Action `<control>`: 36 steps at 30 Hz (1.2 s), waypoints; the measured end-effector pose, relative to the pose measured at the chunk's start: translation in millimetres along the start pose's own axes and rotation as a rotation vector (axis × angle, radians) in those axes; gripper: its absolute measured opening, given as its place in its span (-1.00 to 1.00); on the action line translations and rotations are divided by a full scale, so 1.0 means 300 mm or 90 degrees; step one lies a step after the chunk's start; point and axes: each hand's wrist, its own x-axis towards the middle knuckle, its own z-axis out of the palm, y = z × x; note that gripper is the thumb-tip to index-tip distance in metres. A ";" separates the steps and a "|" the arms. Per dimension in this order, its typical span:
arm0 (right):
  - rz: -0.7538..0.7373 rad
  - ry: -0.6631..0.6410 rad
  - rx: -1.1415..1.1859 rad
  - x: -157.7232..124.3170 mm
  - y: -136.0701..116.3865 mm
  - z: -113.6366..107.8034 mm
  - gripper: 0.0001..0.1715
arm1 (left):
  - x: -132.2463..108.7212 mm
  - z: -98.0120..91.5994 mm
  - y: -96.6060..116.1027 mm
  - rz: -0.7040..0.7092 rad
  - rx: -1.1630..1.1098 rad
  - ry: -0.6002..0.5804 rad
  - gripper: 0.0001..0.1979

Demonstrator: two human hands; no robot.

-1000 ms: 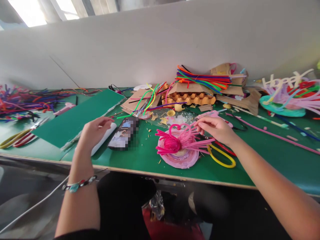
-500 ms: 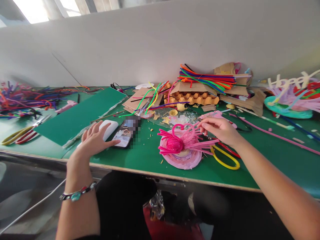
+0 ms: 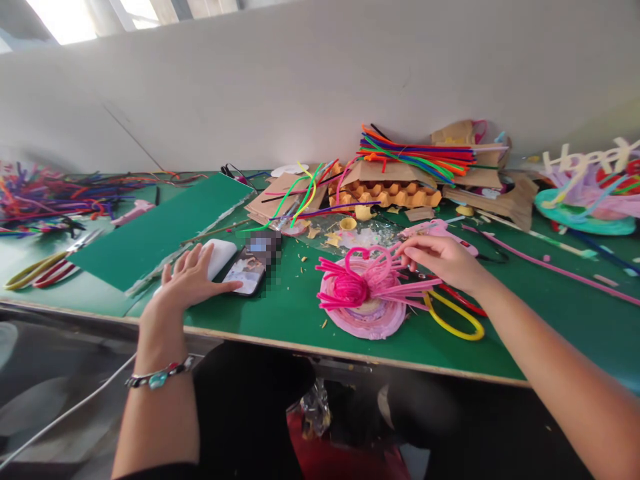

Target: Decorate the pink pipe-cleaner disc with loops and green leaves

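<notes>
A hot-pink pipe-cleaner bundle sits on a pale pink disc, centre frame. The table is green. Lower right of the disc, the scissor handles are yellow and red.

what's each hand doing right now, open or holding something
Left hand: open, lying flat on the white power bank, thumb at the phone.
Right hand: fingers pinched on a pink pipe cleaner of the pink craft piece.

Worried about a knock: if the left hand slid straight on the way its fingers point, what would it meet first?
Probably the white block under its fingertips; the left hand points up-right, thumb by the phone. Depth is unclear.
</notes>
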 end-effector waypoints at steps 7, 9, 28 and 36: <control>0.007 -0.002 -0.001 0.000 0.003 -0.002 -0.72 | -0.002 -0.022 0.012 0.000 -0.011 -0.034 -0.03; 0.005 -0.004 -0.005 0.001 0.003 -0.004 -0.73 | -0.003 -0.025 0.014 -0.001 -0.009 -0.037 -0.05; -0.007 -0.003 -0.028 0.003 -0.003 -0.005 -0.76 | -0.013 -0.022 0.006 0.012 -0.071 -0.014 -0.09; -0.008 0.008 -0.013 0.005 -0.001 -0.003 -0.80 | -0.020 -0.025 0.010 -0.001 -0.125 -0.016 -0.11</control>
